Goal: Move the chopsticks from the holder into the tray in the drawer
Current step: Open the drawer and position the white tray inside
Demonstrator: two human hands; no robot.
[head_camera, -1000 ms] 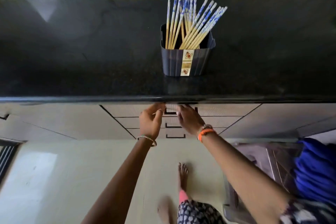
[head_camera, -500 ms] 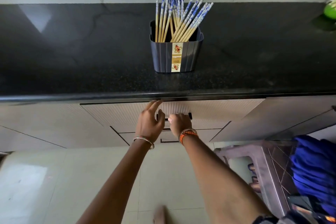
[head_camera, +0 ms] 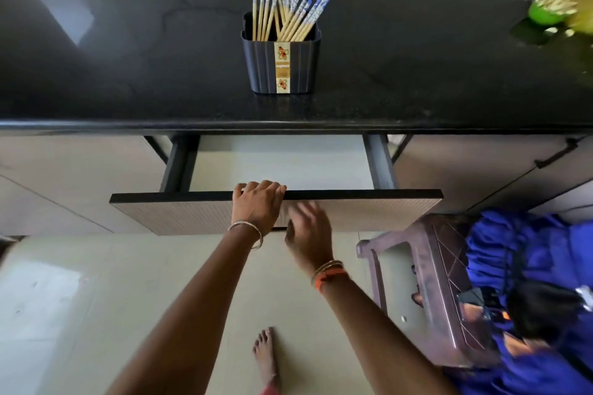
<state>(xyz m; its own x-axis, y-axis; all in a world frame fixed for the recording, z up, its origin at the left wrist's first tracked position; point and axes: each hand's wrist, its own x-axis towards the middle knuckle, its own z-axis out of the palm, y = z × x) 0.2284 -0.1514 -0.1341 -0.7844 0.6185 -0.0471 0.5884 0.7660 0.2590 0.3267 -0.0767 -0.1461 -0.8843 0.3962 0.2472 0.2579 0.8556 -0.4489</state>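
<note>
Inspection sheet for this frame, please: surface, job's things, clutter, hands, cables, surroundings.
Surface: black countertop, glossy.
Job's things: chopsticks upright in dark holder near the counter's front; drawer pulled out, visible part bare, no tray seen.
Clutter: green bowl at far right, blurred.
Hands: left hand gripping the drawer front's top edge; right hand open, blurred, before the drawer front.
Cables: nothing seen.
Surroundings: brown stool, blue cloth, tiled floor.

The dark chopstick holder (head_camera: 281,65) has a pale sticker (head_camera: 282,68) down its front with orange flowers. There is a small word in the middle of it. The letters are too tiny and blurry to read.
</note>
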